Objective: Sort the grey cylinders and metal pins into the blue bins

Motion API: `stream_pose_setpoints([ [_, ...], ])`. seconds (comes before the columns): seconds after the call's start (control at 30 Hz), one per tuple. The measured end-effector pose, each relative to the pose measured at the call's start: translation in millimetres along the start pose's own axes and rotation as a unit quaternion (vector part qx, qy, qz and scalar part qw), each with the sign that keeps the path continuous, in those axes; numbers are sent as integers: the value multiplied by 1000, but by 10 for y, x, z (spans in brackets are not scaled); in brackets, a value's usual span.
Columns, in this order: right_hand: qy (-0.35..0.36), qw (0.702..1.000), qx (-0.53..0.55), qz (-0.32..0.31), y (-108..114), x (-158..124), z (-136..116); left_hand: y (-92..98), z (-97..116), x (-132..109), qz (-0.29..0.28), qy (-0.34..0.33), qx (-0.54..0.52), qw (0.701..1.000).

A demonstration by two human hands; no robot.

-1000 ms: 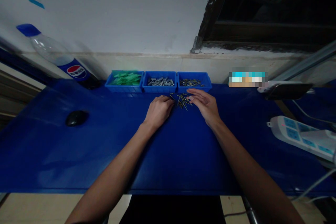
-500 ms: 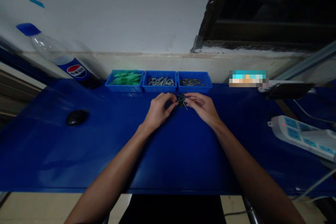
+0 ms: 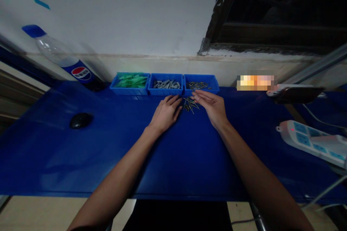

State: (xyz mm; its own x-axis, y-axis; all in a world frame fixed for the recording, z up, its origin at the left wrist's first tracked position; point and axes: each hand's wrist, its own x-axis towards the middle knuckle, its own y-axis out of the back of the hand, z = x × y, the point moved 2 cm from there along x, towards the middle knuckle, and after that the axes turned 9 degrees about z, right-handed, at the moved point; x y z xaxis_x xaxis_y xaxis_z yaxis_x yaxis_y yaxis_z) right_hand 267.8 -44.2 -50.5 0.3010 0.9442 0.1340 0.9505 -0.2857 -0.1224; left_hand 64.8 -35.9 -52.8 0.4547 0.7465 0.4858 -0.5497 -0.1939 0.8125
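A small loose pile of thin screws (image 3: 191, 105) with a dull brassy sheen lies on the blue table between my hands. To the left of it, my left hand (image 3: 166, 112) rests palm down, its fingers loosely extended and its tips close beside the pile. My right hand (image 3: 213, 106) hovers at the pile's right side, fingers stretched toward the left and thumb a little apart from them. I make out nothing held in either hand. Just behind the right fingertips stands a blue bin of similar screws (image 3: 199, 85).
A bin of grey metal sleeves (image 3: 166, 84) and one of green plastic pieces (image 3: 132, 80) continue the row leftward. A Pepsi bottle (image 3: 81, 73) and black mouse (image 3: 80, 120) are at left. A phone (image 3: 299, 94) and power strip (image 3: 311, 139) lie right.
My hands have drawn apart, showing more of the screw pile. The left has flattened onto the table and its pinch has loosened; the right has lifted slightly toward the screw bin.
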Motion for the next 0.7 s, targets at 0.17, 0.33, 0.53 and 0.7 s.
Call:
stream_pose_setpoints([
  [0.17, 33, 999, -1, -33, 12, -24, -9, -31, -21, 2, -27, 5, 35, 999],
  [0.33, 8, 1000, -10, -25, 53, -68, 8, 3, 4, 32, 5, 14, 51, 999],
  [0.53, -4, 1000, 1, -26, 37, -67, 16, -1, -2, 48, -13, 39, 66, 997],
  [0.7, -7, 999, -12, -30, 34, -76, 29, 15, -22, 16, 1, 68, 42, 997],
])
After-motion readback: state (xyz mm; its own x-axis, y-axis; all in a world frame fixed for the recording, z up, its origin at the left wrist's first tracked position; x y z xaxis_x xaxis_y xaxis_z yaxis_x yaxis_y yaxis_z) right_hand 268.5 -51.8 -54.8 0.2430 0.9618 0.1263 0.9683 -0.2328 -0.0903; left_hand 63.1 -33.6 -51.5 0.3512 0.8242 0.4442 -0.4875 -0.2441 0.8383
